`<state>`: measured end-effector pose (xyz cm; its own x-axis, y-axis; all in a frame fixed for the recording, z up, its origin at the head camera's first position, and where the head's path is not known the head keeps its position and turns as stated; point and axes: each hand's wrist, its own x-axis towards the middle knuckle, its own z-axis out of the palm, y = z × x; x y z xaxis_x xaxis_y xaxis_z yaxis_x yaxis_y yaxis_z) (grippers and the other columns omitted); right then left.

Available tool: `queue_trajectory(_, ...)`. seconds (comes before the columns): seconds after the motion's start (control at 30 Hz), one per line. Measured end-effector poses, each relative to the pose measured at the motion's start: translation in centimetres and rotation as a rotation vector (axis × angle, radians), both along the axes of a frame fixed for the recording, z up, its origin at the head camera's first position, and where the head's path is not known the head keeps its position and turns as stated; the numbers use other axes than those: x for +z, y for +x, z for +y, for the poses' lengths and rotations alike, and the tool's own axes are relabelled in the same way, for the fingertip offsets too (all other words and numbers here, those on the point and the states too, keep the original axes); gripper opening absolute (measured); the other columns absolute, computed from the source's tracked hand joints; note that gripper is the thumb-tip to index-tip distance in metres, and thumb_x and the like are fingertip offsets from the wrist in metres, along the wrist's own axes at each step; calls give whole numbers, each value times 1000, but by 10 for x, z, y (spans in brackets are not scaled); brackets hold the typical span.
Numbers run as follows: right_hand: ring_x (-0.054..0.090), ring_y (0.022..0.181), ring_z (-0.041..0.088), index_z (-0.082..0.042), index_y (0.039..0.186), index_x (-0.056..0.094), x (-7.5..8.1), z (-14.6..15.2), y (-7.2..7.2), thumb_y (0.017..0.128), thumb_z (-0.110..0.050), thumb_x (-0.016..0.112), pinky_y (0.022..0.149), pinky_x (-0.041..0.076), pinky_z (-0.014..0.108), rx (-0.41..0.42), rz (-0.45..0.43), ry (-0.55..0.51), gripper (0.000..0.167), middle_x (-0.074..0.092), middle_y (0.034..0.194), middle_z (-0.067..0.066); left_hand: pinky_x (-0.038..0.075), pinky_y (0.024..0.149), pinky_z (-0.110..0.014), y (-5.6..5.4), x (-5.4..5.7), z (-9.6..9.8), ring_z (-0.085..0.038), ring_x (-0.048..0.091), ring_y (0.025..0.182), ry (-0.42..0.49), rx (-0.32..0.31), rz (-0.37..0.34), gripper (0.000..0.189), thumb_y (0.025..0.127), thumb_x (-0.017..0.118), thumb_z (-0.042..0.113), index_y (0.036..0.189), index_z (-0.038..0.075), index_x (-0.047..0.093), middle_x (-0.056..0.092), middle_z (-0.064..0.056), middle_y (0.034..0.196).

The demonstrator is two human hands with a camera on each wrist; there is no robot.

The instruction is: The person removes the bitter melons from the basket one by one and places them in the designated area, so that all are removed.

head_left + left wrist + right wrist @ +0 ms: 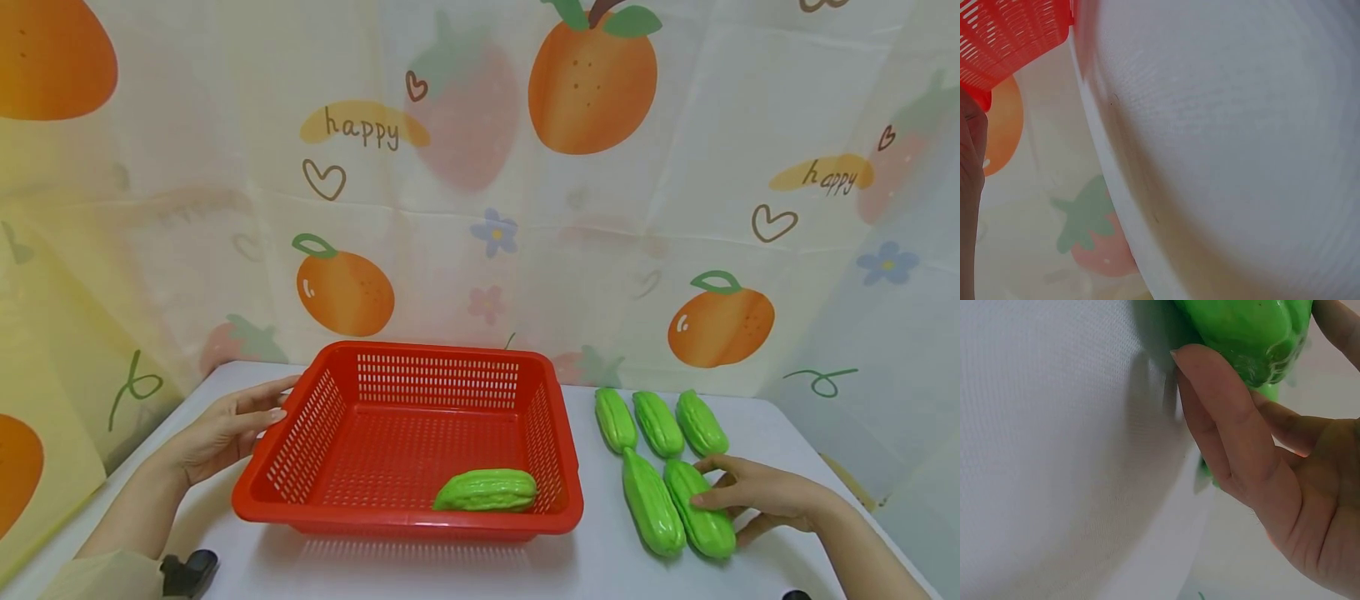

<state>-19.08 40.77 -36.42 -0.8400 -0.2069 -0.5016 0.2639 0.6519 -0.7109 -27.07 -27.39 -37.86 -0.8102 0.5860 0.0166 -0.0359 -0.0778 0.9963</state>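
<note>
A red plastic basket (408, 521) with slotted walls stands on the table, and one green bitter melon (487, 490) lies inside it near the front right. My left hand (228, 429) holds the basket's left rim between thumb and fingers; the left wrist view shows only part of this hand (971, 140) beside the red wall. To the right of the basket, my right hand (750, 496) has its fingers curled round the nearest-right bitter melon (697, 512). In the right wrist view, fingers (1229, 412) bend against the end of this bitter melon (1254, 337).
Left of the held one, another bitter melon (652, 504) lies close by. Behind them three more, such as the rightmost bitter melon (701, 423), form a row. A fruit-print curtain (480, 208) hangs behind the white table (600, 567). A black object (189, 572) sits by the left wrist.
</note>
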Motion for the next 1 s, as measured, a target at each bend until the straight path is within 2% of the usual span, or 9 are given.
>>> queue_trajectory(0.23,57,87,21,8,143,28,2,2,0,96,-32,62,72,59,41,13,-9,-43,70,55,107,14,60,89,-33,0,-1,0,-10,72,102,-8,7,10,47,105,37,6,145,29,47,67,10,124)
queue_trajectory(0.73,57,97,22,8,144,30,11,5,-4,97,-31,60,76,59,43,30,0,-23,68,56,122,20,60,89,-33,-1,-2,-1,-10,72,102,4,-3,11,48,105,36,5,147,27,45,66,9,124)
queue_trajectory(1.0,58,97,22,9,143,32,17,3,-7,97,-33,61,77,60,43,26,26,20,69,58,121,19,59,89,-32,0,-2,-1,-10,72,102,2,5,7,48,105,37,6,146,29,46,66,10,124)
